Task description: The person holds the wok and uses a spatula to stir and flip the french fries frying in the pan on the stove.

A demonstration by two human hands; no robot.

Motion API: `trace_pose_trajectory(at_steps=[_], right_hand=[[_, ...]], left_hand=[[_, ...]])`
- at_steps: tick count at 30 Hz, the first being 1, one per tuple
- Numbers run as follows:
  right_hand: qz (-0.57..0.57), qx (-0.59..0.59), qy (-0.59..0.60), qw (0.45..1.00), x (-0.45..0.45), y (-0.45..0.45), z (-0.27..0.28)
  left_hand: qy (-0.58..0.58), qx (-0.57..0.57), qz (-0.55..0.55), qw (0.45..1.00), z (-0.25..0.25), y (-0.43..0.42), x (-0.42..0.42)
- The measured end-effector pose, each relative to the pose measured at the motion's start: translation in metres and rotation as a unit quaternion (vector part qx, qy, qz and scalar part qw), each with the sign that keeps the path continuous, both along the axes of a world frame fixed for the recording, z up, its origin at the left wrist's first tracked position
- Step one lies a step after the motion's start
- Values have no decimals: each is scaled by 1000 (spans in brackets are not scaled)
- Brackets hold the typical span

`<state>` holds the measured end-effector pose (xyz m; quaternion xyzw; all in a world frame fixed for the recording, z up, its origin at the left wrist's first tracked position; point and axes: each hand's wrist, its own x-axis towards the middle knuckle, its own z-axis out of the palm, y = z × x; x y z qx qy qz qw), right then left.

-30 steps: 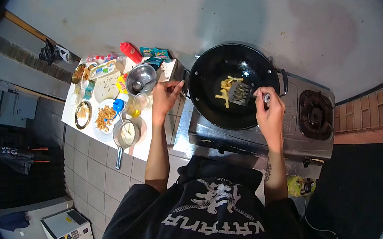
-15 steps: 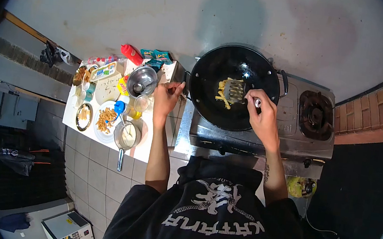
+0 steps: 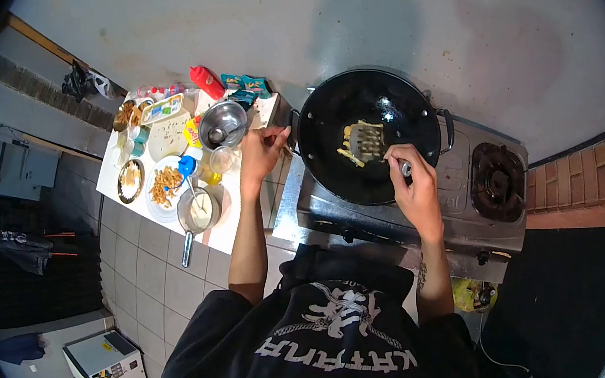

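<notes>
A large black wok [image 3: 340, 186] sits on the left side of the metal stove [image 3: 321, 218]. My right hand [image 3: 411, 180], above the wok's right part, is closed round the handle of a slotted spatula [image 3: 367, 142]. The spatula's head lies over yellowish strips of food [image 3: 348, 154] in the wok and partly hides them. At the wok's left side handle [image 3: 294, 130], my left hand [image 3: 261, 155] has its fingers pinched on that handle.
A white table [image 3: 225, 236] at the left holds a metal bowl [image 3: 214, 121], a saucepan with pale batter [image 3: 201, 211], a plate of fried pieces [image 3: 166, 182] and a red bottle [image 3: 207, 82]. A second burner [image 3: 498, 181] is at the right.
The spatula and my right hand have shifted left in the wok, and the spatula's head now covers more of the food strips. My left hand has stayed at the wok handle.
</notes>
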<state>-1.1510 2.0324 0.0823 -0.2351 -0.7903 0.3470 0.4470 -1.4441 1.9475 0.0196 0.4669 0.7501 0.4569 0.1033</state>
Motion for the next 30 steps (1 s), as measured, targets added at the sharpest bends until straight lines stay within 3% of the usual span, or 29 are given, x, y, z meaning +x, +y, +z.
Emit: trace_pose_trajectory(at_steps=[9,11,30], right_hand=[[19,-23,-3,1000,-1,-2,-5],[24,-27,-5,999,2,-3,-3],[29,2,-14,999,-9,-5,-6]], left_hand=[[13,-18,11,1000,6,0,2],[3,-75,10,997,11,-1,2],[-12,-23,10,1000,1,1,-1]])
